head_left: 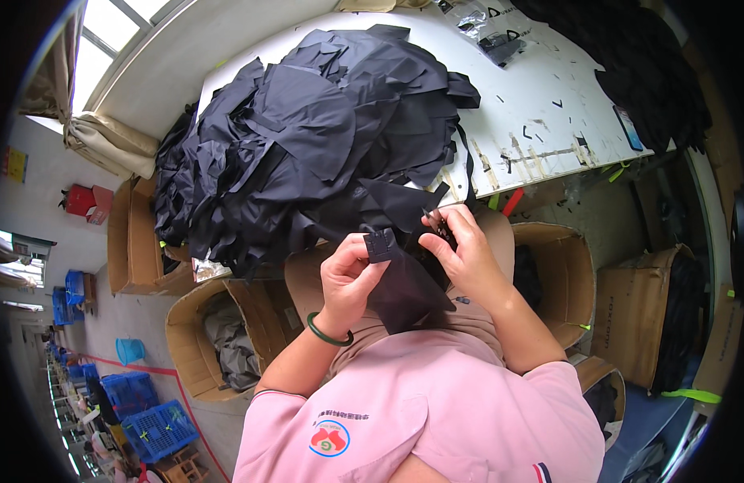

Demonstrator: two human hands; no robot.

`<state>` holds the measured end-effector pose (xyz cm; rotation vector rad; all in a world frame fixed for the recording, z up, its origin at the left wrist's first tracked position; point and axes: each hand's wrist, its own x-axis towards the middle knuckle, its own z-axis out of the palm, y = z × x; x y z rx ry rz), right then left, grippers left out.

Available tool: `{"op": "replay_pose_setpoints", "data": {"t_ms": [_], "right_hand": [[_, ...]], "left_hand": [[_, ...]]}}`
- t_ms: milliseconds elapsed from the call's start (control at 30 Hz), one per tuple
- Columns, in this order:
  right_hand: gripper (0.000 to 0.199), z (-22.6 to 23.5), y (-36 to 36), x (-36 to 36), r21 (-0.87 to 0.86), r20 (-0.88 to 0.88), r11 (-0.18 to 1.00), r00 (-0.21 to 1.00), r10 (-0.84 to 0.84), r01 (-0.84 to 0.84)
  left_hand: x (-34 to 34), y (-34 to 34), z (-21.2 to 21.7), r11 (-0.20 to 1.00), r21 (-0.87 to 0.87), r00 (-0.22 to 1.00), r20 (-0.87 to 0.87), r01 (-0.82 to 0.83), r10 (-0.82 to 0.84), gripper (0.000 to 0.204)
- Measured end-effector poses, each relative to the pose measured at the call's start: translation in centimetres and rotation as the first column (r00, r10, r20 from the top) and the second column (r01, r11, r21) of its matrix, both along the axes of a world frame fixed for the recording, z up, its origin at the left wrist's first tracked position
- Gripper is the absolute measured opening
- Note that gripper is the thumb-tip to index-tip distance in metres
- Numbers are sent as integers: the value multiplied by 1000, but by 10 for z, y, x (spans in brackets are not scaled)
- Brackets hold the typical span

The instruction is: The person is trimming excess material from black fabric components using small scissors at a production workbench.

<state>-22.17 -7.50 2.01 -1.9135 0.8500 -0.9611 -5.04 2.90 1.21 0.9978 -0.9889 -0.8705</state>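
Between my left thumb and fingers is the end of a black fabric piece [406, 291], pinched by my left hand [345, 278]. A small stiff-looking black square [378, 245] shows at that end, and the rest of the cloth hangs over my lap. My right hand [467, 251] is closed around a small dark tool [441, 229] that looks like thread snips, close to the right of the cloth. Its handles are partly hidden by the fingers. Just beyond both hands, a large heap of black fabric pieces [307, 113] spreads over the table and hangs off its near edge.
The white table [541, 105] carries dark scraps, tape marks and clear plastic bags [501, 44]. Another black pile [630, 56] lies at the far right. Cardboard boxes [191, 346] with cloth stand left and right of my legs. Blue crates [159, 431] sit farther left.
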Motion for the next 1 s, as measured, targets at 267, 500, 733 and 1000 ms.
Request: {"op": "replay_pose_setpoints", "data": {"t_ms": [267,500,733,1000], "right_hand": [[26,5,38,-4,666,338,618,907,249,-418],[33,2,45,8,641,273,650,912,305,-409],[36,6,42,15,273,140,920,958,252,-282],[33,8,40,9,406,123,863,954,275,-301]], "left_hand": [[-5,2,-8,977,-143,980,103,-158,173,14],[-6,8,-12,973,-126,962,169,-192,212,17],[-9,8,-15,971,-152,951,220,-186,217,19],[-5,11,-17,978,-153,946,270,-144,182,17]]}}
